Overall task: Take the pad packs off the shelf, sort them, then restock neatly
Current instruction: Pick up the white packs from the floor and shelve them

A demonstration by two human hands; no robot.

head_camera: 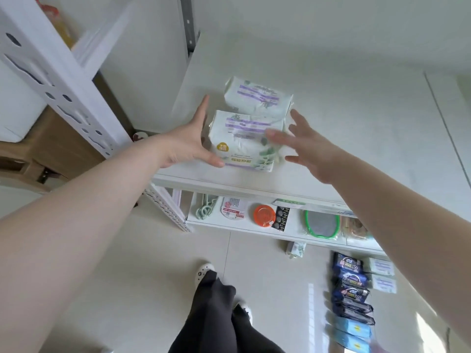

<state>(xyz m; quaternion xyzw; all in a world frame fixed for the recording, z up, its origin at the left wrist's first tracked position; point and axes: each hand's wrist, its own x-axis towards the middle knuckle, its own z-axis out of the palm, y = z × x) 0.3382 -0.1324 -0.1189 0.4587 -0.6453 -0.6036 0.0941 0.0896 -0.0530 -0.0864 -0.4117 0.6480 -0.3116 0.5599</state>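
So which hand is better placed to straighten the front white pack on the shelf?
Probably left: the left hand already touches the front white pack; the right hand seems just off it.

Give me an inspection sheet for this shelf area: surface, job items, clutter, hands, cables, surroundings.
Surface: white top shelf, bare apart from the packs.
Job's things: front white pad pack and rear white pad pack on the shelf, one behind the other; dark blue packs and light blue packs in a row on the floor.
Clutter: lower shelf holds an orange lid, a green-rimmed item, and hooks.
Hands: left hand flat against the front pack's left side; right hand open at its right side, contact unclear.
Cables: nothing seen.
Surroundings: white rack upright, brown furniture, tiled floor.
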